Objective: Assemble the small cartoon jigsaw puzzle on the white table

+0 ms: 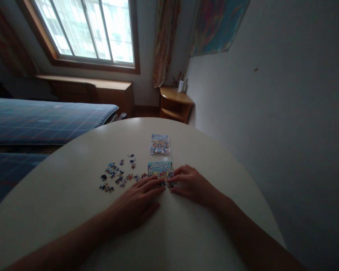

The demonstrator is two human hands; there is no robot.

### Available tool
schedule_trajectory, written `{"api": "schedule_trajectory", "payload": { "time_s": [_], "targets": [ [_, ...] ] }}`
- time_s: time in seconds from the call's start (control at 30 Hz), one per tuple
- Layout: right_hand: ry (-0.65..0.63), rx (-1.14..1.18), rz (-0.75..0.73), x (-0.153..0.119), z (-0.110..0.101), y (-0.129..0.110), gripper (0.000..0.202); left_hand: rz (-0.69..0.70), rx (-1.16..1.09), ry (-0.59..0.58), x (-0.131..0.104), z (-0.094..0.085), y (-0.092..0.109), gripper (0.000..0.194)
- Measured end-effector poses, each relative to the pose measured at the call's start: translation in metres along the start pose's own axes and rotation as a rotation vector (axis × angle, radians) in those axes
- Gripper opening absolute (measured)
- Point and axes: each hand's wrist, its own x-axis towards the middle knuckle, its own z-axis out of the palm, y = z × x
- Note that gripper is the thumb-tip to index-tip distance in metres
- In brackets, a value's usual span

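Observation:
A partly joined jigsaw puzzle [160, 168] lies on the white round table, with light lettering across its blue top. My left hand [142, 197] rests at its lower left, fingers stretched out and fingertips touching the bottom edge. At the lower right corner, my right hand [193, 186] has its thumb and bent fingers closed about a small puzzle piece [170, 184], partly hidden by the fingertips. Loose puzzle pieces [113, 171] are scattered left of the puzzle. Beyond it lies a printed picture sheet or packet [159, 144] with similar colours.
The table [81, 218] has a curved edge. A plaid mattress [45, 118] is on the left, and a white wall [243, 113] runs close along the right. Behind the table are a wooden corner shelf [176, 96], a long desk [110, 83] and a window [87, 30].

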Motion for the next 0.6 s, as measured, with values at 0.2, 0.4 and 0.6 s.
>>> {"api": "schedule_trajectory", "payload": {
  "time_s": [0.2, 0.4, 0.6],
  "targets": [
    [-0.008, -0.006, 0.006, 0.0016, -0.0002, -0.0033, 0.028, 0.008, -0.015, 0.021, 0.0007, -0.0012, 0.0011, 0.046],
    [-0.015, -0.001, 0.005, 0.0019, 0.0002, -0.0026, 0.029, -0.007, 0.023, -0.021, 0.0008, -0.0019, 0.0017, 0.045],
    [-0.009, 0.002, 0.009, 0.0030, -0.0017, -0.0048, 0.026, -0.006, 0.002, 0.005, 0.0013, -0.0017, 0.0021, 0.043]
  ]
}}
